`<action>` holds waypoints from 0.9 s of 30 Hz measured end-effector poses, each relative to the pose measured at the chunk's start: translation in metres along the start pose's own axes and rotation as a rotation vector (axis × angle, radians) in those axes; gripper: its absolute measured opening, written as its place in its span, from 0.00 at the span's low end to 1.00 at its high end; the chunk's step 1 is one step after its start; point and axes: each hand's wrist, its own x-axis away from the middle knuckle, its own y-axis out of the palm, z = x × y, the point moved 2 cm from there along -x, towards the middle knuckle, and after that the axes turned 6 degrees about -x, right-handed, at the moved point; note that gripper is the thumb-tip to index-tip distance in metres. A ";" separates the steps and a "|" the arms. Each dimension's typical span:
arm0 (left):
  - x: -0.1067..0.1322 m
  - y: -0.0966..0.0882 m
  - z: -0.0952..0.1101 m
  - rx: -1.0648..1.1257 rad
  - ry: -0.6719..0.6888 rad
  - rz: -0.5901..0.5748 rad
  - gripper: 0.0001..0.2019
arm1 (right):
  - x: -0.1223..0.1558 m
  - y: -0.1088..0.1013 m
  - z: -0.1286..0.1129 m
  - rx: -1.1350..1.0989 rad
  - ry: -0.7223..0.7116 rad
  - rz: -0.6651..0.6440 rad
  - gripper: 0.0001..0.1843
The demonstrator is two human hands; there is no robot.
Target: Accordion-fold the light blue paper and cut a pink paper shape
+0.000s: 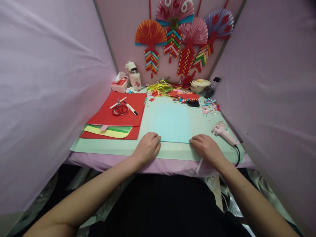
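A light blue sheet of paper (171, 121) lies flat on the pale green table mat (118, 146) in front of me. My left hand (148, 146) is closed at its near left corner, fingertips on the edge. At the near right corner, my right hand (206, 148) grips the paper in the same way. The thumbs are partly hidden. Just right of that hand lies a pink glue gun (224, 133) with a black cord. A thin whitish stick (199, 165) shows below my right hand, its middle covered.
Red paper sheets (103, 108) at left carry red-handled scissors (120, 110), a white pen (118, 102) and a craft knife (132, 108). Yellow strips (160, 87), paper scraps (208, 106), a lidded bowl (199, 86), a bottle (135, 79) and tissues (120, 84) stand behind. Paper fans (150, 33) hang on the wall.
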 end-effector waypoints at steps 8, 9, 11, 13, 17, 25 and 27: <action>-0.038 0.016 0.028 -0.227 0.105 -0.240 0.10 | -0.007 0.000 -0.002 0.083 -0.042 0.142 0.09; -0.042 0.018 0.030 -0.256 0.125 -0.248 0.09 | -0.008 -0.001 -0.003 0.070 -0.040 0.171 0.09; -0.048 0.018 0.030 -0.299 0.156 -0.239 0.09 | -0.010 -0.005 -0.005 0.033 -0.032 0.244 0.09; -0.050 0.013 0.026 -0.312 0.157 -0.177 0.10 | -0.011 -0.010 -0.007 -0.011 0.001 0.343 0.10; -0.043 -0.011 0.006 -0.228 0.021 0.127 0.11 | -0.006 -0.024 -0.012 -0.093 0.085 0.540 0.19; -0.019 -0.031 -0.003 0.594 -0.519 0.578 0.07 | -0.018 -0.033 -0.059 -0.244 0.030 0.594 0.24; -0.020 -0.019 0.007 0.941 -0.657 0.573 0.09 | -0.028 -0.027 -0.074 -0.228 -0.027 0.581 0.23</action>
